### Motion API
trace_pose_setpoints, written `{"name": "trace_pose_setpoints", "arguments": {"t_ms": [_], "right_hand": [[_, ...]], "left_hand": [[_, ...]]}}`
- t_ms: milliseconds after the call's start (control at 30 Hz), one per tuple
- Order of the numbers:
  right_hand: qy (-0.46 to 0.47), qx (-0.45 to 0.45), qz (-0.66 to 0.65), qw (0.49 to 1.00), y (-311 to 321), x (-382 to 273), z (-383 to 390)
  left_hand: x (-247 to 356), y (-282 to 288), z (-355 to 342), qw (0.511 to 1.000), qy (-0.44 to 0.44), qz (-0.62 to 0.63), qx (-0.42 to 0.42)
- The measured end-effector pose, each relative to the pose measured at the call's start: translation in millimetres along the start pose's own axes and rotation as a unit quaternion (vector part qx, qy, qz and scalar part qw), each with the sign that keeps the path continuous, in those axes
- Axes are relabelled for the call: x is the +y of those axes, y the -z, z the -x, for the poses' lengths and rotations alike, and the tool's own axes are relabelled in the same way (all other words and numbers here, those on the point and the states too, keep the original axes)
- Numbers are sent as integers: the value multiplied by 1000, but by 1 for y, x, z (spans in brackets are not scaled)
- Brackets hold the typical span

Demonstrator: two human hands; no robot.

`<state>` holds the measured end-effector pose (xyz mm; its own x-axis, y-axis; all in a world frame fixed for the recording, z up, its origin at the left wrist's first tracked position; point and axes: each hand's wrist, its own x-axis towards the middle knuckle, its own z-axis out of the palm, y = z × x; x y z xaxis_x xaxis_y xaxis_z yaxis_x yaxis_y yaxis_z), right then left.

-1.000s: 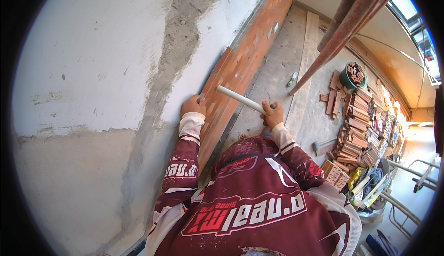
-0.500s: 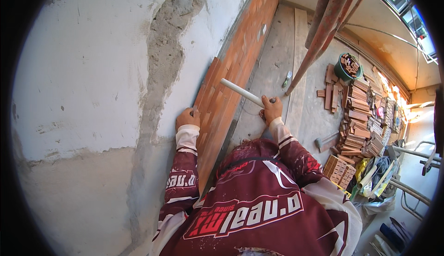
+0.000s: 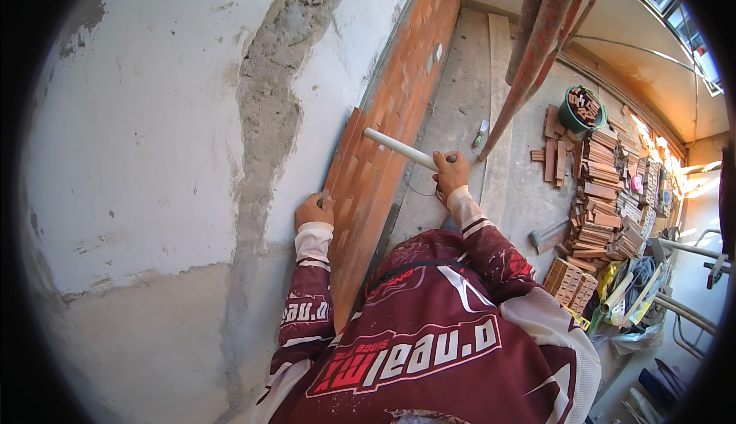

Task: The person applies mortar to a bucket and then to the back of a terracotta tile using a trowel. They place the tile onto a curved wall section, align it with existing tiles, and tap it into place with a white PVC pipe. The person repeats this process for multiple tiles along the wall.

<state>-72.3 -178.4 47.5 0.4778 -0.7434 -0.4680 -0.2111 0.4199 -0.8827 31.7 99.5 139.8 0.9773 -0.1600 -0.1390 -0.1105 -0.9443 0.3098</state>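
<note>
In my right hand [image 3: 451, 172] I grip the near end of a pale straight pipe [image 3: 399, 147], fingers wrapped round it. Its far end meets the face of the reddish brick tiles [image 3: 368, 175] that cover the low part of the wall; whether it presses on them cannot be seen. My left hand [image 3: 314, 211] is closed at the upper edge of these tiles, against the white plaster. What its fingers hold, if anything, is hidden. A thin strand hangs in a loop below the pipe.
Leaning reddish metal poles [image 3: 529, 64] come down to the floor ahead. Right of them are stacked brick tiles [image 3: 602, 194], a green bucket [image 3: 580, 110] of tile pieces and a mallet [image 3: 548, 236]. A small green-handled tool [image 3: 481, 133] lies by the poles. A rough cement strip [image 3: 268, 102] crosses the plaster.
My view has shifted slightly. The pipe stays in my right hand, with its far end still by the tiles. My left hand remains closed at the tiles' upper edge.
</note>
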Motion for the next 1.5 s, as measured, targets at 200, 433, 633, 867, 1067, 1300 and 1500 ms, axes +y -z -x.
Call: {"name": "trace_pose_setpoints", "arguments": {"t_ms": [200,433,633,867,1067,1300,1500], "right_hand": [[10,-1,-46,999,5,-21,-6],[-2,-4,-45,999,13,-27,-13],[10,-34,45,998,25,-40,-29],[144,-300,231,914,-18,-45,-66],[139,-413,264,860,-81,-64,-69],[-59,-521,127,842,-111,-80,-93],[-155,-515,-5,843,-132,-78,-100]], "left_hand": [[-5,-6,-2,1000,-13,4,22],[-2,-2,0,1000,-5,19,23],[5,1,1,1000,16,-1,18],[0,0,0,999,2,39,15],[-2,-3,-1,998,6,51,25],[-1,0,-1,998,27,58,25],[4,2,-2,999,32,28,28]]}}
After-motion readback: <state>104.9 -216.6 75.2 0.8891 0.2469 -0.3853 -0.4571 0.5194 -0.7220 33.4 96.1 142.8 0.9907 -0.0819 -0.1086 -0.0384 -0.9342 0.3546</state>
